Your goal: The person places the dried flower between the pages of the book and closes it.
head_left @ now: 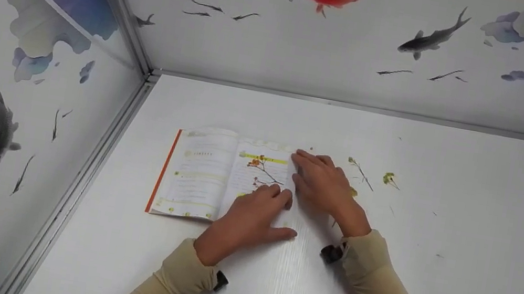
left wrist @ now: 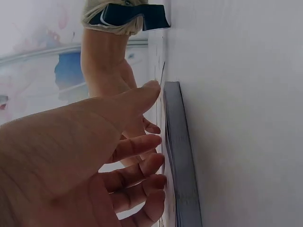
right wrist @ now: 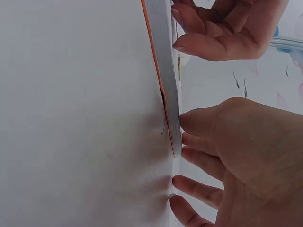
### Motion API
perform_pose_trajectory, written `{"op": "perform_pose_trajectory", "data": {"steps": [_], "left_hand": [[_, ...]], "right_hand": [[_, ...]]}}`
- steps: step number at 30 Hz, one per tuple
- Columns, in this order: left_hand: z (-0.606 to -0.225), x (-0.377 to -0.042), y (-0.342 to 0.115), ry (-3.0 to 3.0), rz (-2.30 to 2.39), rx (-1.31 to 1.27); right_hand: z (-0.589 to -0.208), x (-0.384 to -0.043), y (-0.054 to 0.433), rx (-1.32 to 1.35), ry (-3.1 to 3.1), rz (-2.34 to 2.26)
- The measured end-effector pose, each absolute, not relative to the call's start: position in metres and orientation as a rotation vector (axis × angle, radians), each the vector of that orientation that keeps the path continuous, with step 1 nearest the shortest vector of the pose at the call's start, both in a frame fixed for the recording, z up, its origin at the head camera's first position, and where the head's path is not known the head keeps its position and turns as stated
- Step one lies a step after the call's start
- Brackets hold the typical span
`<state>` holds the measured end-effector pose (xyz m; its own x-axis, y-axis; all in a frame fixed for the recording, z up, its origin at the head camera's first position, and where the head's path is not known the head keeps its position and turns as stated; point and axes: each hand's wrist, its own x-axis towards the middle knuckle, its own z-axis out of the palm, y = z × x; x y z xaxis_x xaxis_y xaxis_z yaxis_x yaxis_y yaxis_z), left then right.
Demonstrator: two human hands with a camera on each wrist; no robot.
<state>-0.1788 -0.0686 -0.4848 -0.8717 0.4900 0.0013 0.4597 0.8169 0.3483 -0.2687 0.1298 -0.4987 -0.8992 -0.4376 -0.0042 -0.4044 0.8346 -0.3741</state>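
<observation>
An open book [head_left: 199, 174] with an orange cover edge lies on the white table. Across its right page is a thin sprig with orange flowers [head_left: 255, 163]. My left hand [head_left: 253, 217] rests its fingertips on that page, just below the sprig's stem, with the thumb spread toward the lower right corner. My right hand [head_left: 325, 185] lies at the book's right edge, some fingertips on the upper right margin. In the right wrist view, the thumb and nearby fingers [right wrist: 203, 156] touch the page block [right wrist: 165, 56], while the other fingers reach past its corner.
Right of the book lie a small yellow-green sprig [head_left: 361, 173] and a shorter flower cluster [head_left: 388, 178]. Another yellow bloom [head_left: 353, 191] shows partly behind my right hand. Tiny plant bits are scattered farther right. Fish-patterned wall panels [head_left: 329, 62] border the table.
</observation>
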Motion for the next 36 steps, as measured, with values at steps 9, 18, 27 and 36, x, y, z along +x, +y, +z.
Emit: {"op": "perform_pose_trajectory", "data": {"steps": [9,18,27,36], "left_hand": [[-0.4859,-0.1745,-0.0676,2.996,0.338,0.604],[-0.4833,-0.1734,-0.0652,3.029,0.249,0.507],[-0.4838,-0.1753,-0.0629,3.024,0.370,0.569],[-0.4799,-0.1721,-0.0602,3.103,0.357,0.656]], "right_hand": [[-0.4991,-0.2679,0.1302,-0.666,2.922,-0.563],[-0.5009,-0.2664,0.1305,-0.706,2.934,-0.598],[-0.5010,-0.2683,0.1286,-0.696,2.920,-0.651],[-0.5054,-0.2687,0.1316,-0.680,2.918,-0.692]]}}
